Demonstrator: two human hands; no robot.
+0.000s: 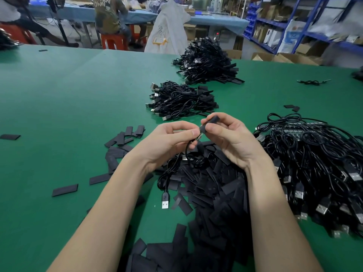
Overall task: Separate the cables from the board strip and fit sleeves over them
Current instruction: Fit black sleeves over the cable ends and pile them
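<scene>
A heap of flat black sleeves (212, 203) covers the table's (59, 114) near edge. Above it, the left hand (167, 144) pinches one black cable (176, 165) near its bare end, its USB plug (165, 201) resting on the table; the right hand (227, 134) pinches one sleeve (213, 121) at that end. Three cable piles lie beyond and right.

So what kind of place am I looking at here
Most likely a small electronics assembly workshop: heaps of black USB cables and cut sleeves cover a green worktable, with blue stock shelving behind.
</scene>
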